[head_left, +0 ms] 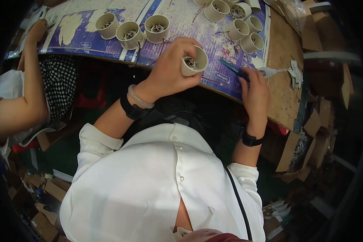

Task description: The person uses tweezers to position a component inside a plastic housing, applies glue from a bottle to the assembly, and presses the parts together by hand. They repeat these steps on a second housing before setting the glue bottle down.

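My left hand (174, 66) is closed around a white cylindrical housing (201, 61), its open end tilted to the right. Metal parts show inside it; some of the rim is hidden by my fingers. Over the table's front edge, my right hand (255, 90) pinches the near end of a slim teal tool (229, 65); its exact kind is unclear. Right beside these fingers lies a white bulb-shaped piece (267, 72) with a thin white stem. Three similar housings stand beyond my left hand, one of them a white housing (157, 28) with dark wires.
Several more white housings (252, 42) stand at the far right of the cardboard-covered table (181, 24). White plastic pieces (296, 75) lie on its right side. A co-worker's hand (37, 30) is at the far left. Open cardboard boxes (288, 151) crowd the floor at right.
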The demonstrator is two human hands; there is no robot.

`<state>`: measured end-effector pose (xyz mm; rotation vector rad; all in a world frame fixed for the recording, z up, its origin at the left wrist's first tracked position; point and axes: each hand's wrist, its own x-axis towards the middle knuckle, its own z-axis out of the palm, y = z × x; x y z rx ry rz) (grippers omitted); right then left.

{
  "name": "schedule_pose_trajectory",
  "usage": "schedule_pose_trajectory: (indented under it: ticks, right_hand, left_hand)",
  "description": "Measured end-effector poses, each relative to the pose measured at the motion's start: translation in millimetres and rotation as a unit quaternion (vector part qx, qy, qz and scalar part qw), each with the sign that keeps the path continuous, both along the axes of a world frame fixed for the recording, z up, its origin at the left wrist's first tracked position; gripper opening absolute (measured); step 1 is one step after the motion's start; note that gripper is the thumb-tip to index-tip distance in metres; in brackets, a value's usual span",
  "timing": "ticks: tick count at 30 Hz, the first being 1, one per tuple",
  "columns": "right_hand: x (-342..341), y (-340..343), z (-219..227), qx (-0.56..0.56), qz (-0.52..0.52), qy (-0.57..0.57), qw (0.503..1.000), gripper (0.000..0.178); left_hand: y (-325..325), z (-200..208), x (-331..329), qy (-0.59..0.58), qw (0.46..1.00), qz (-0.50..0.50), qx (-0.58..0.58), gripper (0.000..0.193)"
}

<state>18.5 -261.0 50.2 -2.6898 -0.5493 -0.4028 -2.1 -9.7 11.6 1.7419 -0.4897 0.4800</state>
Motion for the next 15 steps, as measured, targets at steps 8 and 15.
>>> schedule_pose_trajectory:
  ticks: [8,15]
  right_hand:
    - [7,7,-7,-0.041,0.056,-0.047,0.996,0.022]
    - [12,20,-3,0.313,0.111,0.047,0.942,0.015]
  left_hand:
    - [-6,-6,1,-0.081,0.982,0.032,0.167,0.064]
    - [4,-6,-1,-0.023,0.989,0.004,0.146,0.064]
